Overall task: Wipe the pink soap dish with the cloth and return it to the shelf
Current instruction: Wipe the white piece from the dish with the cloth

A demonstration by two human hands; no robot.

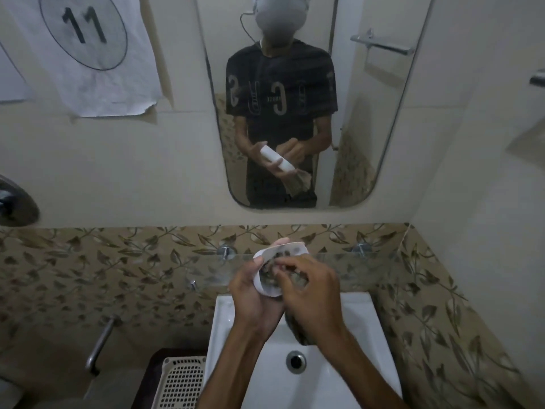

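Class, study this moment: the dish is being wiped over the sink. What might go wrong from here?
1. The soap dish is held only by the left hand above the sink; it may slip and drop.
2. The cloth hangs near the drain.

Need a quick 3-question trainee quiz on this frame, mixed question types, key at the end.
1. True or false: the soap dish is resting on the glass shelf.
2. Which hand presses the cloth into the dish? A) left hand B) right hand C) neither
3. Fill in: both hands are held above the white ____.

Key:
1. False. The left hand holds it in the air in front of the shelf.
2. B. The right hand has its fingers on the cloth inside the dish.
3. Sink.
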